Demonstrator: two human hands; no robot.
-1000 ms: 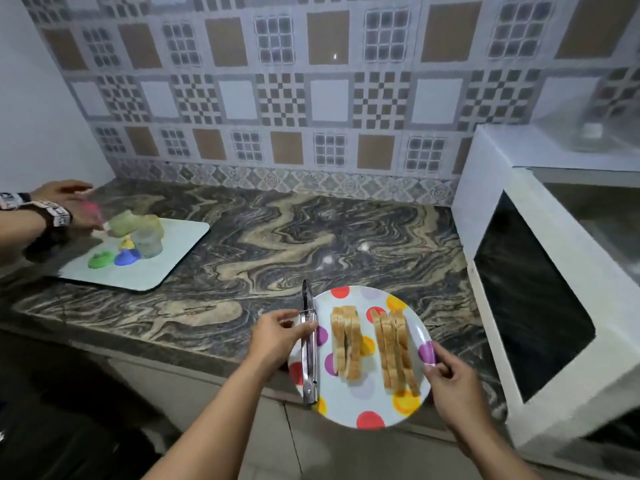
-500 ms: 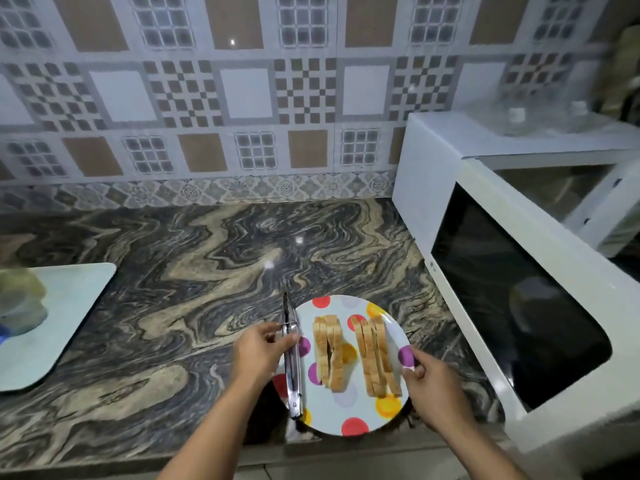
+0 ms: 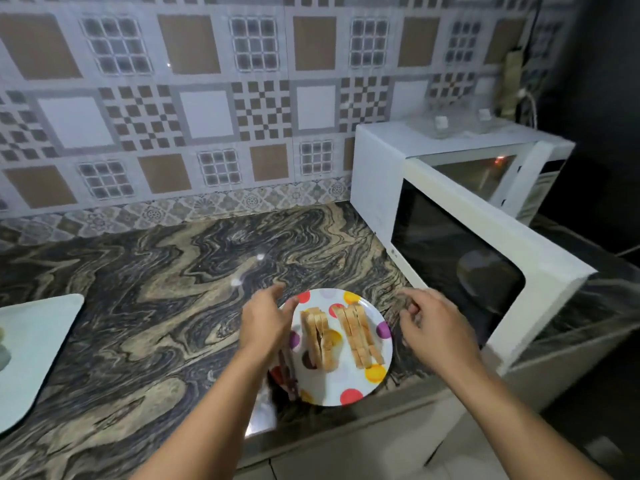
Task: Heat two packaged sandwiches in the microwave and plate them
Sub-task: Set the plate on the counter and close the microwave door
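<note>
The plate (image 3: 341,384) rested on the desk (image 3: 145,306) just left of the open microwave (image 3: 460,216), carrying two sandwiches (image 3: 341,336) on edge. The left hand (image 3: 268,322) hovered released over its left rim; the right hand (image 3: 434,327) hung loosely curled, empty, beside its right rim.
</note>
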